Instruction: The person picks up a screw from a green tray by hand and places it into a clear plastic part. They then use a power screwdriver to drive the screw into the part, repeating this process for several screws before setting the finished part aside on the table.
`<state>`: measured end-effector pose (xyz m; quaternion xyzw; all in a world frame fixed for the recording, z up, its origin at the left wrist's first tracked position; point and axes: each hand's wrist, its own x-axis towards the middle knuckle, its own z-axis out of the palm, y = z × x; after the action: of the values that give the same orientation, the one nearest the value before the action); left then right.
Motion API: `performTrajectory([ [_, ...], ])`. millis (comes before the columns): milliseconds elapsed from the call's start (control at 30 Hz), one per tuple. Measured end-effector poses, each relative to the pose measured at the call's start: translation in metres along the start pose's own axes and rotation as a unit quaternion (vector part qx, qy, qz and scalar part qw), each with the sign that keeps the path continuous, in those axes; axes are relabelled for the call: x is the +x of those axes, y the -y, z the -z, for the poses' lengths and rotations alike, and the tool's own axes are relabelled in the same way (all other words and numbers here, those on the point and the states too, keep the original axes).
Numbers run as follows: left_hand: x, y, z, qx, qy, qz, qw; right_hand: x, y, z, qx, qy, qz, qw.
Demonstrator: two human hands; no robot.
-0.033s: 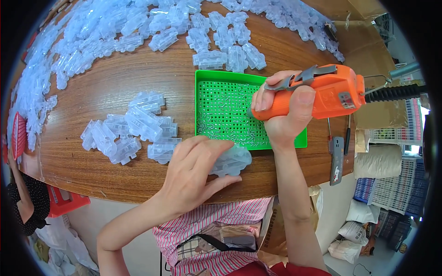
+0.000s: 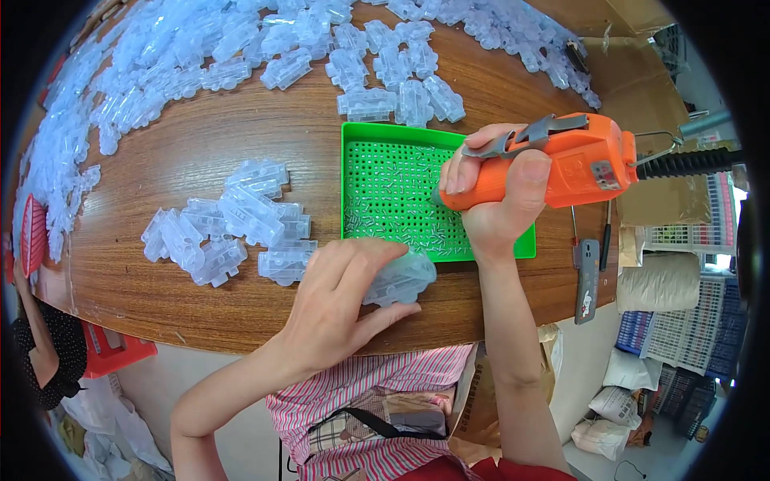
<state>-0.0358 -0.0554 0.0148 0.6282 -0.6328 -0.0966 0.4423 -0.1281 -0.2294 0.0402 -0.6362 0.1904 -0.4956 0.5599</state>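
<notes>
My left hand (image 2: pixel 333 293) is closed round a translucent plastic casing (image 2: pixel 405 280), held at the table's near edge between thumb and fingers. Part of the casing is hidden under those fingers. In my right hand (image 2: pixel 501 220) an orange electric screwdriver (image 2: pixel 581 164) lies almost level, its grey nose pointing left over a green perforated tray (image 2: pixel 346 180). The screwdriver's bit cannot be made out. Small silver screws (image 2: pixel 433 239) lie scattered in the tray, mostly toward its near side. Several similar casings (image 2: pixel 253 212) form a loose pile left of my left hand.
A large heap of casings (image 2: pixel 160 60) covers the table's far and left sides, with a small group (image 2: pixel 393 68) behind the tray. A black cable (image 2: pixel 690 163) runs right from the screwdriver. A grey phone-like object (image 2: pixel 587 280) lies at the right edge. Another person's arm (image 2: pixel 40 337) shows far left.
</notes>
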Motion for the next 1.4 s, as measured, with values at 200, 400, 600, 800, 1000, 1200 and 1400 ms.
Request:
performTrajectory([
  [200, 0.001, 0.004, -0.004, -0.039, -0.005, 0.036, 0.999, -0.002, 0.009, 0.005, 0.034, 0.008, -0.003, 0.999],
  [400, -0.001, 0.013, -0.009, -0.071, 0.000, 0.028, 0.997, -0.014, 0.081, 0.015, 0.134, 0.175, 0.086, 0.972],
  [600, -0.001, 0.015, -0.004, -0.060, -0.001, -0.002, 0.998, -0.031, 0.090, 0.000, 0.160, 0.160, 0.089, 0.970],
  [800, 0.004, -0.006, 0.018, -0.135, -0.031, 0.085, 0.987, -0.023, 0.101, 0.008, 0.172, 0.156, 0.088, 0.969],
  [1000, 0.018, -0.029, 0.051, -0.048, 0.026, 0.063, 0.997, -0.015, 0.095, 0.021, 0.157, 0.159, 0.115, 0.968],
  [1200, 0.013, -0.008, 0.012, -0.004, 0.094, 0.061, 0.994, -0.021, 0.097, 0.016, 0.172, 0.138, 0.102, 0.970],
  [1400, 0.003, 0.007, 0.002, -0.095, 0.063, 0.074, 0.991, -0.037, 0.092, 0.004, 0.153, 0.173, 0.082, 0.970],
])
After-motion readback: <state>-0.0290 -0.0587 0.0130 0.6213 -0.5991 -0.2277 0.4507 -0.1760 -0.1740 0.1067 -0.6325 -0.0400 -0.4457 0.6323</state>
